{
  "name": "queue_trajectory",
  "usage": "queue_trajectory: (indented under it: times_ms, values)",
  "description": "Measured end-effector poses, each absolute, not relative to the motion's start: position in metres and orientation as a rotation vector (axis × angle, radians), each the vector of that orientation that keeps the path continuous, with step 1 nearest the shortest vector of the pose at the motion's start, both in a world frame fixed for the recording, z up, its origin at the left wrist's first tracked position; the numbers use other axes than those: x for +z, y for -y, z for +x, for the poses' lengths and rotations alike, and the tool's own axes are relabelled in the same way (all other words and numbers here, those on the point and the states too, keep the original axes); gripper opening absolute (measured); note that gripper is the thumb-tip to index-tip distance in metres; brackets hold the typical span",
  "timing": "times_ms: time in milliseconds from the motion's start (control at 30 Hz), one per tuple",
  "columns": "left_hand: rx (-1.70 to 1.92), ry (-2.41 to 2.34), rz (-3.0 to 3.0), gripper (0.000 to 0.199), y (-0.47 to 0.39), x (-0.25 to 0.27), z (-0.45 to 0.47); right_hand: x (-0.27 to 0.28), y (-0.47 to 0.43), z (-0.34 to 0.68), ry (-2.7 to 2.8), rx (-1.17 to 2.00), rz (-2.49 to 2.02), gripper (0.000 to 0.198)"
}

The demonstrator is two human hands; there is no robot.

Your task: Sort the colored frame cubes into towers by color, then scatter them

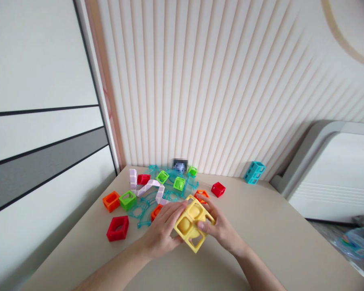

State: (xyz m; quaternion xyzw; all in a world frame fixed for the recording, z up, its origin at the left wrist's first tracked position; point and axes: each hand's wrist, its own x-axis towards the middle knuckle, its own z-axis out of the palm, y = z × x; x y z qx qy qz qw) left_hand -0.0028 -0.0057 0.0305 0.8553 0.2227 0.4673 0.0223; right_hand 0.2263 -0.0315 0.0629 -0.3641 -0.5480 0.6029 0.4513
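Note:
Between my two hands, above the near middle of the table, is a yellow block (185,225) with several rounded openings, held tilted. My left hand (162,230) grips its left side, the thumb low near the bottom edge. From the right, my right hand (220,228) clasps it with the thumb across the front face and fingers behind the upper edge. Just behind the hands lie an orange block (202,195) and another orange block (156,211), partly hidden by my left hand. Clear teal track pieces (142,208) spread out behind them.
A red block (117,228), an orange cube (111,201) and a green cube (128,200) lie to the left. A zigzag lilac strip (151,186) stands among green cubes (178,184). Farther right are a red cube (218,189) and a teal block tower (255,172) by the ribbed wall.

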Motion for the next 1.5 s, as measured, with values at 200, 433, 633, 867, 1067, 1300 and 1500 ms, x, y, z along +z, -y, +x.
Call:
queue_trajectory:
  times_ms: [200, 433, 633, 867, 1067, 1300, 1500]
  values:
    - [1.618, -0.908, 2.521, 0.075, 0.012, 0.020, 0.003, 0.054, 0.033, 0.211, 1.211, 1.568, -0.789, 0.077]
    - [1.638, -0.989, 2.428, 0.074, 0.014, 0.014, 0.009, 0.038, 0.038, 0.188, 0.950, 1.560, -0.773, 0.092]
    - [1.509, -0.997, 2.446, 0.080, 0.014, 0.015, 0.009, 0.046, 0.040, 0.196, 1.124, 1.403, -0.873, 0.096]
    - [1.535, -1.006, 2.458, 0.107, 0.013, 0.016, 0.007, 0.045, 0.042, 0.198, 1.216, 1.354, -0.908, 0.098]
    - [1.334, -0.857, 2.541, 0.109, 0.016, 0.019, 0.001, 0.032, 0.042, 0.204, 1.325, 1.313, -0.938, 0.085]
    - [1.339, -0.855, 2.490, 0.098, 0.018, 0.022, 0.003, 0.017, 0.043, 0.203, 1.228, 1.332, -0.899, 0.066]
    - [1.340, -0.832, 2.512, 0.097, 0.018, 0.021, 0.002, 0.012, 0.048, 0.193, 1.121, 1.421, -0.890, 0.071]
